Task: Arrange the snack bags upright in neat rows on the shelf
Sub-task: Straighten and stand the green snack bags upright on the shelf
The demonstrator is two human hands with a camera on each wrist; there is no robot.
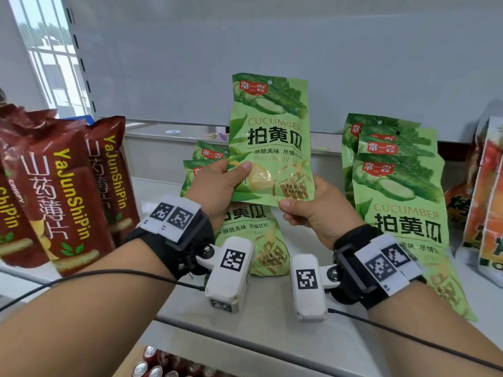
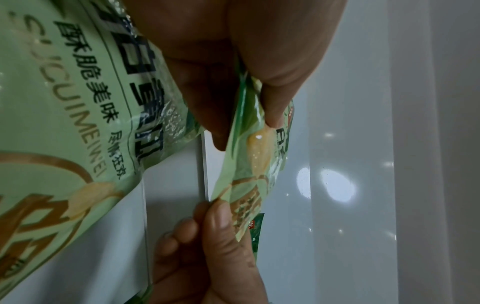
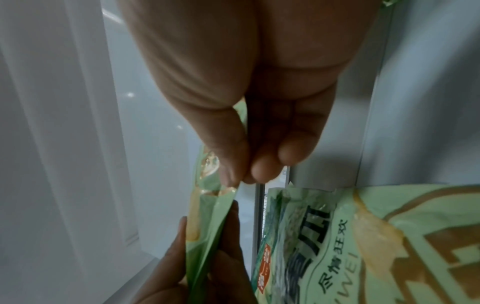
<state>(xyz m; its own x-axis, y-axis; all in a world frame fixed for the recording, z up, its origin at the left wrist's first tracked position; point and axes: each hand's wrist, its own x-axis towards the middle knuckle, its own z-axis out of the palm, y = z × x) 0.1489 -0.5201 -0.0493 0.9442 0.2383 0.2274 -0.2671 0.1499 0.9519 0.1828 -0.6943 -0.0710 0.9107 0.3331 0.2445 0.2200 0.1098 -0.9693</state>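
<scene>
Head view: one green cucumber snack bag (image 1: 270, 137), held upright above the white shelf (image 1: 272, 336), the left hand (image 1: 215, 186) pinching its lower left edge with thumb on the front, the right hand (image 1: 310, 210) pinching its bottom right corner. Behind and below it, three more green bags (image 1: 245, 232) overlapped at centre. To the right, a leaning stack of green bags (image 1: 394, 186), four tops countable. To the left, three brown yam-chip bags (image 1: 62, 191) plainly seen, leaning. Far right, orange-and-white packets (image 1: 487, 191), count unclear. Below the shelf, can tops (image 1: 148, 368), partly hidden. Left wrist view: held bag (image 2: 249, 156) edge-on, clamped between thumb and fingers (image 2: 272, 86) of that hand; the other hand's fingers at its bottom corner; one further green bag alongside. Right wrist view: held bag (image 3: 207, 216) pinched at its corner, one green bag nearby.
</scene>
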